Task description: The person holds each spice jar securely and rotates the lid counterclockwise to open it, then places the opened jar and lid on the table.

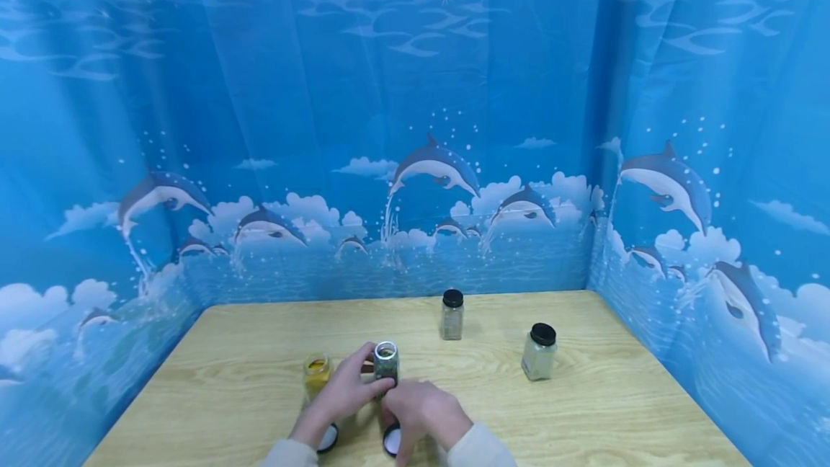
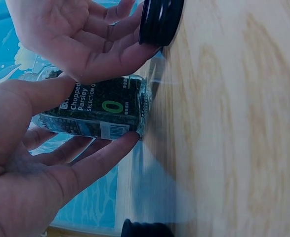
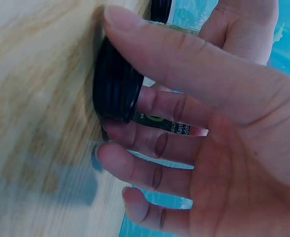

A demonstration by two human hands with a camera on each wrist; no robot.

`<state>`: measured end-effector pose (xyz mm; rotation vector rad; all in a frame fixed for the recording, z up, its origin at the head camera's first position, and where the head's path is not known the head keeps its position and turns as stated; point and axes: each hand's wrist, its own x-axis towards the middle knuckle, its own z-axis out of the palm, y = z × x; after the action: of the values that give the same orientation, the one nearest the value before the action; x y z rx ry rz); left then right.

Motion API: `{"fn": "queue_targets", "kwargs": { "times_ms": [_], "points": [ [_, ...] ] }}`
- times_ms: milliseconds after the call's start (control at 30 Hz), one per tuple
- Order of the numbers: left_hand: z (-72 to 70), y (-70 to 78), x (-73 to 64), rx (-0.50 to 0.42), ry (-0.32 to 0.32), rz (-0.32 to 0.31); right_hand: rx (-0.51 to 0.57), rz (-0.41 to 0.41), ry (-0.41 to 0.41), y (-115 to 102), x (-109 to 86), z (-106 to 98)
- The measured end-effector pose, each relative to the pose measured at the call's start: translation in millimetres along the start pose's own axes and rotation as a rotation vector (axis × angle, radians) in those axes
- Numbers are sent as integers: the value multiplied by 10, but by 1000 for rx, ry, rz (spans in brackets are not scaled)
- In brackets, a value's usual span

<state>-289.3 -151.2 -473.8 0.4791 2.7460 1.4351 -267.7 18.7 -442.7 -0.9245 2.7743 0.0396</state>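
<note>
My left hand (image 1: 346,389) holds an open glass jar of chopped parsley (image 1: 386,360), thumb on one side and fingers on the other. The label on the upright jar (image 2: 105,106) is readable in the left wrist view. Just in front of it, my right hand (image 1: 423,408) pinches a black screw lid (image 3: 116,84) between thumb and fingers, low over the table. The white inside of this lid (image 1: 392,441) faces up. Beside my left hand stands an uncapped jar of yellow powder (image 1: 316,375), partly hidden by that hand.
A second black lid (image 1: 328,438) lies white side up near my left wrist. Two capped jars stand farther off, one spice jar (image 1: 452,316) at the back and another pale jar (image 1: 540,353) to the right. Blue dolphin curtains (image 1: 402,265) border the wooden table (image 1: 622,395).
</note>
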Motion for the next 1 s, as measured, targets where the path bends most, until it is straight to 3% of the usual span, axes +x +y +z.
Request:
{"fn": "queue_targets", "kwargs": {
  "times_ms": [467, 733, 1000],
  "points": [
    [-1, 46, -3, -10, 6, -42, -3, -24, 17, -4, 14, -7],
    [-11, 72, 6, -44, -5, -89, 147, 12, -62, 102, -105, -183],
    [-61, 150, 19, -4, 32, -19, 317, 16, -36, 497, -270, -450]
  ]
}}
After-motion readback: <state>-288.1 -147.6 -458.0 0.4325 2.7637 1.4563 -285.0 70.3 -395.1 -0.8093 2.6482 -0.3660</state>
